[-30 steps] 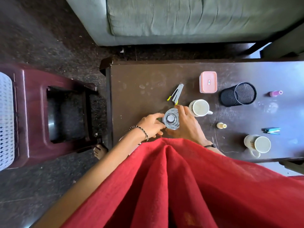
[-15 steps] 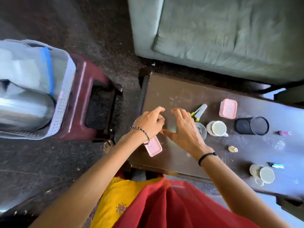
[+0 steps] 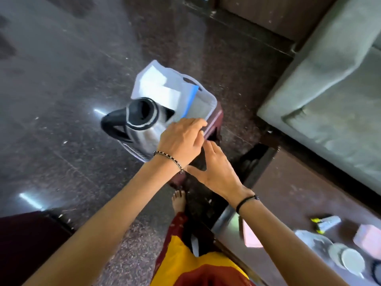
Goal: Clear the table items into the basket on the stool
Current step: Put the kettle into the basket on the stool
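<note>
The table (image 3: 292,195), seen at about four o'clock in the view, is still far from cleared: a white mug (image 3: 350,260), a pink box (image 3: 368,240), a second flat pink piece (image 3: 250,237) near the table's edge, a yellow-tipped tool (image 3: 325,222) and a blurred clear object beside the mug can all be made out on it, and more may lie beyond the frame. The basket (image 3: 206,104), just above the centre toward twelve o'clock, is set on the dark red stool (image 3: 216,124) and is already partly filled; a steel kettle (image 3: 142,118) with a black lid and handle is stood at its nine o'clock end, and a white plastic bag (image 3: 160,87) with a blue strip is laid behind it. The left hand (image 3: 181,141) is held over the basket's near rim with the fingers loosely curved together, and the right hand (image 3: 216,170) is spread just beside it at five o'clock; whether anything is gripped between them cannot be told, since the palms are turned away and the picture is blurred. The task is judged to be in an early-to-middle stage, with most small items left to be carried over.
</note>
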